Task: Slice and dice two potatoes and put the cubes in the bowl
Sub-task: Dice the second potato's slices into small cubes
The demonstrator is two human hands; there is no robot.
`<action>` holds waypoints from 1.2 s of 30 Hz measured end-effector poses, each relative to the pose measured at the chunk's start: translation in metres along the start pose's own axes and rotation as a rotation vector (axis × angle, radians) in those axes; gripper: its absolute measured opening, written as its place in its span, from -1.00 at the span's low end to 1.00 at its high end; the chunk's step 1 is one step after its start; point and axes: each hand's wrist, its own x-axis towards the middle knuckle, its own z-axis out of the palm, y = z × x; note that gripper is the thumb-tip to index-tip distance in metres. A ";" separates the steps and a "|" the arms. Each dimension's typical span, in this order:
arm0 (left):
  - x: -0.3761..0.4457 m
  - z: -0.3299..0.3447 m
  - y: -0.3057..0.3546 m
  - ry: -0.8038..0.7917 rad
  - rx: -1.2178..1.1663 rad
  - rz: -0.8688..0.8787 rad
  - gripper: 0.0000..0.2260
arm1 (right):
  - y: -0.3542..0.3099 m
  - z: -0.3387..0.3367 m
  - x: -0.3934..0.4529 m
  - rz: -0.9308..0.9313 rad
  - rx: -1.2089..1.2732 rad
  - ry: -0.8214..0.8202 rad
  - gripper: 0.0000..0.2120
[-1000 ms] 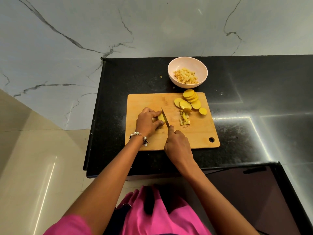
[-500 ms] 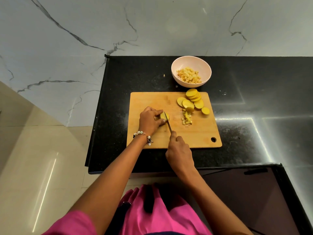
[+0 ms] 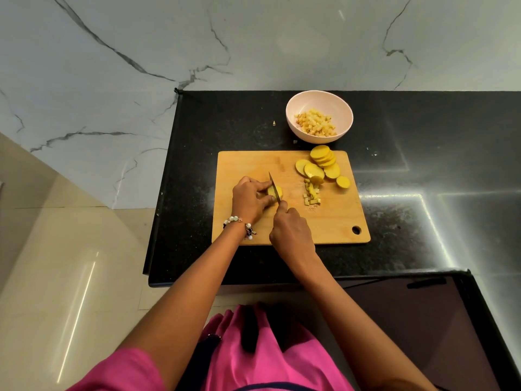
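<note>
Fingers (image 3: 269,199) of left hand (image 3: 249,200) are pinched on potato slice (image 3: 275,191) for steadying; knife (image 3: 275,189) is gripped by right hand (image 3: 291,231), dicing on cutting board (image 3: 332,221).

I count one bowl (image 3: 293,119), one cutting board (image 3: 332,221), one knife (image 3: 275,187), two hands, and about eight potato slices (image 3: 320,165); cubes too many to count

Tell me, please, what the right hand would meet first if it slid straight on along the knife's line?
Probably only bare cutting board: the right hand and its knife point away from the person, slightly left. The left hand with its potato slice lies right alongside, so a graze seems possible.
</note>
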 end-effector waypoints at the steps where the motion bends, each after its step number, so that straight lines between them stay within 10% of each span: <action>1: 0.000 0.000 0.000 0.004 -0.014 -0.002 -0.60 | 0.001 0.002 -0.004 -0.009 -0.020 -0.010 -0.49; 36: -0.004 -0.001 -0.010 0.051 -0.053 0.027 -0.63 | 0.007 -0.015 -0.026 0.012 0.084 -0.065 -0.50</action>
